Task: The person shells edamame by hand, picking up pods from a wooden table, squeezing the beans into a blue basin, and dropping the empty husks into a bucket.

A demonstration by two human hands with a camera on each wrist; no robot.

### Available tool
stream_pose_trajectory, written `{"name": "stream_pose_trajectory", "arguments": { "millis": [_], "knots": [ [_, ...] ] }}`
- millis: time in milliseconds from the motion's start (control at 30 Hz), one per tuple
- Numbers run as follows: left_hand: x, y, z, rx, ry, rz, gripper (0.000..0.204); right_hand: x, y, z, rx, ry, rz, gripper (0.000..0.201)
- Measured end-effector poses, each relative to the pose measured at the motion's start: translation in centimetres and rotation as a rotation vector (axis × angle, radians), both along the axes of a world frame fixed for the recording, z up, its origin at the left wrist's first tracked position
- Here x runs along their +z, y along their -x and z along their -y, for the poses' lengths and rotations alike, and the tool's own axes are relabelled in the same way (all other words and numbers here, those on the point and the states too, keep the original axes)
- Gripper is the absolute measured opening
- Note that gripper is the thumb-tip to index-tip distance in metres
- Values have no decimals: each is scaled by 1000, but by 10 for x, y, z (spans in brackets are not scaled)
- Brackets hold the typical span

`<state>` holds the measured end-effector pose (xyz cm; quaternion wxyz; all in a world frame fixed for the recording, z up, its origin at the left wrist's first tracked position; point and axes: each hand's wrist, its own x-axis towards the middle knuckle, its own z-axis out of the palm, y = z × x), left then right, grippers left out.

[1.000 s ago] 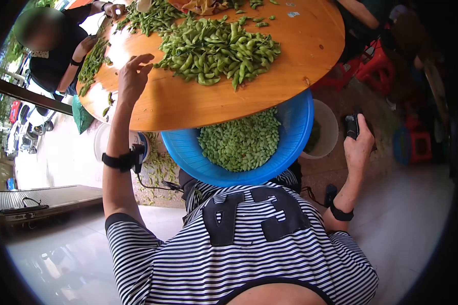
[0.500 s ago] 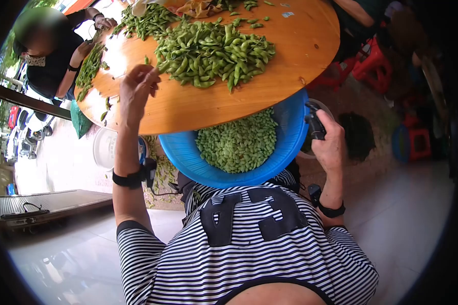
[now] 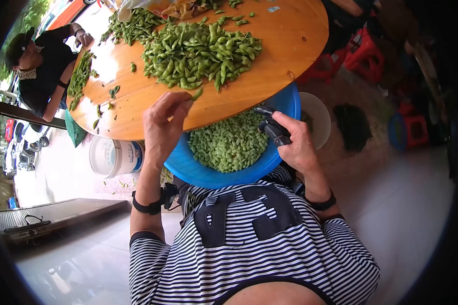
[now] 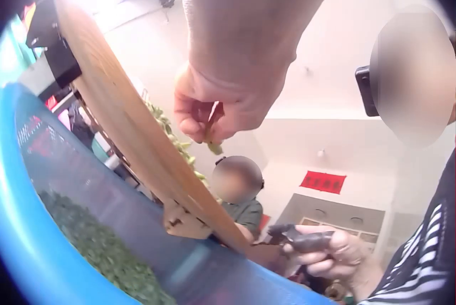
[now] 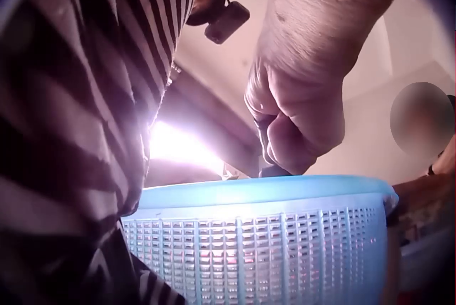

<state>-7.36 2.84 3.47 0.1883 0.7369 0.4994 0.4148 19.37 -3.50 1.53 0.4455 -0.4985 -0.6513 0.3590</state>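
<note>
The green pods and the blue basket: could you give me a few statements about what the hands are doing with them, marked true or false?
1. The left hand pinches a green pod. True.
2. The right hand is empty. False: it holds a dark tool.
3. The blue basket holds trimmed pods. True.
4. The pile of pods lies on the floor. False: it lies on the round wooden table.
5. The white bucket stands on the table. False: it stands on the ground beside it.

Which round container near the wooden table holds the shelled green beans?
The blue plastic basket on the person's lap, under the table edge; the white bucket and pale bowl sit lower, beside it.
</note>
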Motion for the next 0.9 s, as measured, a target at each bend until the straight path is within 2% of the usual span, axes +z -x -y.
{"name": "stream_pose_trajectory", "arguments": {
  "millis": [33,67,133,167,200,267,333,400,467,500,633,700,733,800,833,900],
  "knots": [
    [1,-7,8,-112,272,326,11,-1,4,0,-4,49,-101,37],
    [2,-15,16,-226,545,651,11,4,5,-1,-9,48,-99,37],
    [-2,-35,26,-386,666,826,12,18,6,-2,163,359,-324,27],
    [-4,-43,31,-366,728,865,11,14,8,-3,210,373,-475,29],
    [-7,-51,35,-345,790,903,11,14,9,-3,201,377,-473,29],
    [-13,-61,40,-343,772,893,12,17,11,-4,269,553,-737,31],
    [-15,-66,42,-296,682,844,14,17,11,-3,270,526,-716,31],
    [-15,-68,44,-260,653,806,13,21,10,-3,319,587,-866,31],
    [-15,-69,45,-196,588,730,12,7,6,-6,372,583,-893,33],
    [-18,-69,45,-206,577,701,9,2,5,-6,421,577,-915,34],
    [-21,-68,45,-182,530,619,8,6,7,-4,413,566,-923,36],
    [-26,-68,44,-209,259,440,7,3,8,-3,340,576,-918,35],
    [-24,-67,44,-208,260,439,7,-1,7,-3,340,577,-919,35],
    [-19,-63,46,-283,560,689,6,-13,5,-3,418,523,-1039,36],
    [-22,-59,43,-284,562,689,6,-16,5,-2,416,523,-1039,36],
    [-34,-52,34,-548,1059,1170,7,-20,6,-1,468,559,-1104,38]
  ]
}}
